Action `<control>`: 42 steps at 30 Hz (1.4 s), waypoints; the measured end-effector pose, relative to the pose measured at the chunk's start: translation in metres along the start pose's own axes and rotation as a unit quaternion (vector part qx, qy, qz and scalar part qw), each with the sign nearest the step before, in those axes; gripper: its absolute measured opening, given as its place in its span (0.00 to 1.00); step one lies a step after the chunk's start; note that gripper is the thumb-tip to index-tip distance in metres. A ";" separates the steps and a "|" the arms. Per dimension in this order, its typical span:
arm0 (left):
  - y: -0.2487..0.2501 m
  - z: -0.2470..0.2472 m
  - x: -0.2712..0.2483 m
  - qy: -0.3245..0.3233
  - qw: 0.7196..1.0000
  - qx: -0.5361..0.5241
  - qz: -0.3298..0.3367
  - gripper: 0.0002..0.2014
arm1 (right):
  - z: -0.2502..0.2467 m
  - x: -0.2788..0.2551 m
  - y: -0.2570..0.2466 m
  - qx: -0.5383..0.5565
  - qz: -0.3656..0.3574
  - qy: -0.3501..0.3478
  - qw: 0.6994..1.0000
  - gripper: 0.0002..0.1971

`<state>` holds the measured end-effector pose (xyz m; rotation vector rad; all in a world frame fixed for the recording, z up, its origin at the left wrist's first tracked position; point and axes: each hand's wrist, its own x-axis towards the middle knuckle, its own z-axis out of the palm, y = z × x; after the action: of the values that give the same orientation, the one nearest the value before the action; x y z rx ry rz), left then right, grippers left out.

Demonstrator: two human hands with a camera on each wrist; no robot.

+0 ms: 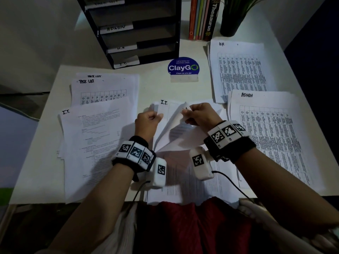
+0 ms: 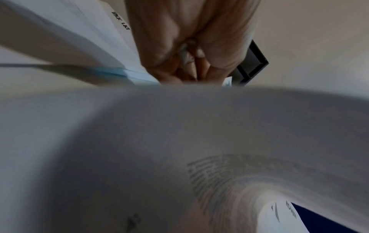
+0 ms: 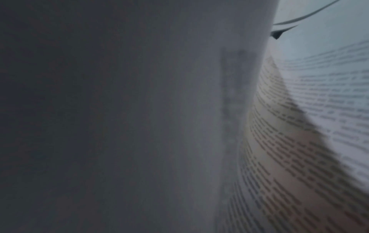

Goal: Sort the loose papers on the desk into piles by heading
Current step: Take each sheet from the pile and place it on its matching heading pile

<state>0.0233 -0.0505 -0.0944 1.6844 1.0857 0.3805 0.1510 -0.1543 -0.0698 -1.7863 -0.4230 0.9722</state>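
A loose stack of papers (image 1: 176, 136) lies at the desk's front centre, its top sheets fanned upward. A sheet headed I.T. (image 1: 165, 107) shows at its far edge. My left hand (image 1: 156, 116) grips the stack's far left sheets with curled fingers. My right hand (image 1: 187, 111) pinches the lifted corner of one sheet. Sorted piles lie around: TASK LIST (image 1: 102, 88), I.T. (image 1: 91, 140), H.R. (image 1: 238, 70), ADMIN (image 1: 266, 129). In the left wrist view my curled left hand (image 2: 191, 47) sits above a bowed sheet (image 2: 179, 141). Blurred paper (image 3: 139, 110) fills the right wrist view.
A black tray rack (image 1: 139, 33) labelled ADMIN, H.R. and I.T. stands at the back. A blue ClayGo sign (image 1: 183, 67) sits mid-desk behind the stack. Books (image 1: 201, 17) and a dark plant pot (image 1: 231, 21) stand at the back right. Wrist-camera cables hang over the front edge.
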 end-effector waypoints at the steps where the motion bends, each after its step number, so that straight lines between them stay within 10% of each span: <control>1: -0.001 0.000 0.001 -0.007 1.000 -0.004 -0.003 0.16 | -0.002 -0.001 0.000 -0.012 0.001 0.001 1.000 0.17; 16: 0.013 0.001 -0.017 -0.075 0.993 0.019 0.085 0.08 | 0.005 0.005 -0.001 -0.098 -0.029 0.079 0.992 0.12; 25: 0.015 0.002 -0.014 -0.112 0.991 -0.080 0.003 0.09 | -0.005 -0.013 -0.026 -0.446 -0.122 0.056 0.885 0.11; 32: 0.009 0.000 -0.017 -0.114 0.992 -0.055 -0.023 0.22 | -0.029 -0.021 -0.032 -0.525 -0.153 -0.110 0.830 0.58; 38: 0.015 0.003 -0.027 -0.050 0.990 0.082 0.099 0.47 | -0.021 -0.008 -0.026 -0.525 -0.165 -0.042 0.834 0.14; 42: 0.015 0.005 -0.033 -0.077 0.995 -0.055 0.024 0.15 | -0.012 -0.009 -0.034 -0.445 -0.214 0.012 0.869 0.12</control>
<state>0.0164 -0.0812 -0.0748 1.6164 0.8978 0.3285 0.1604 -0.1529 -0.0336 -2.3410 -1.3551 0.4331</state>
